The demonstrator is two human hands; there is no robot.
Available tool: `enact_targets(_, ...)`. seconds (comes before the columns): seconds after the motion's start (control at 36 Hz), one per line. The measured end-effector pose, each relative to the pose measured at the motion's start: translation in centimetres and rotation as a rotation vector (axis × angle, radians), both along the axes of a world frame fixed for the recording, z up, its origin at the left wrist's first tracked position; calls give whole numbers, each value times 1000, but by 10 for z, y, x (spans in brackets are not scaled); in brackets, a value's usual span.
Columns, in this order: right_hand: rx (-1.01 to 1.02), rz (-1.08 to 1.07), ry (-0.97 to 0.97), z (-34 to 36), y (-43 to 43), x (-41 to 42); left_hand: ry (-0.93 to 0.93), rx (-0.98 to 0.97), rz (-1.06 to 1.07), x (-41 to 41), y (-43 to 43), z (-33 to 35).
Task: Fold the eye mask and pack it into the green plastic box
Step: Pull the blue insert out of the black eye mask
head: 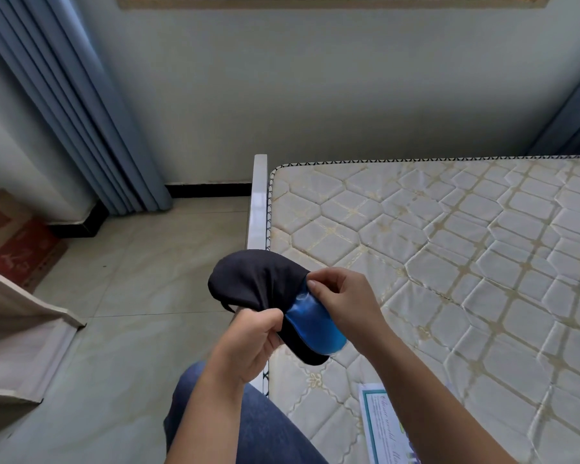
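The eye mask [255,279] is dark navy outside with a shiny blue inner face [315,326]. I hold it in the air over the left edge of the bed. My left hand [248,346] grips its middle from below, thumb and fingers curled round the cloth. My right hand [342,299] pinches the upper edge where navy meets blue. The mask is bent, its left lobe bulging up and its right lobe hanging down. A thin strap end shows at the lower left. No green plastic box is in view.
A bare quilted mattress [449,249] in a white frame [258,202] fills the right. A printed label [382,426] lies on its near edge. Blue curtains [81,112], a cardboard box [10,239] and a beige fabric panel [21,329] stand at the left over tiled floor.
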State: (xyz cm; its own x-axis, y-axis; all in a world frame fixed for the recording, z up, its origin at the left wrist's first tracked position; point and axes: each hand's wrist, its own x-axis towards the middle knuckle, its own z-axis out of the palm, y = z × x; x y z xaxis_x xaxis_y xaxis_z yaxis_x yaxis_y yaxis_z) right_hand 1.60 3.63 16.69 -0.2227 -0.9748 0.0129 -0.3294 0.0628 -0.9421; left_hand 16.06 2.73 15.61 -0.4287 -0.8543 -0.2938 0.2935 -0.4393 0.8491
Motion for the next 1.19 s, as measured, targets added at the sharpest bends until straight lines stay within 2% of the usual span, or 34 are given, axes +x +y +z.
enact_targets(0.33,-82,-143,74,-4,3,6,-3,57,-54,2,2,3)
enact_targets(0.56,56,33,-79,3,4,-6,124,213,125,9,-3,-3)
enact_targets(0.72,148,166,-92,1,7,-13,132,204,141,11,-4,-2)
enact_targets(0.92,110,122,-269,-5,5,-9,70,193,35,7,0,-2)
enact_targets(1.0,78,73,-236,-8,3,-7,6,140,-19,5,4,0)
enact_targets(1.19,109,50,-316,-7,2,-11,115,138,-37,8,3,0)
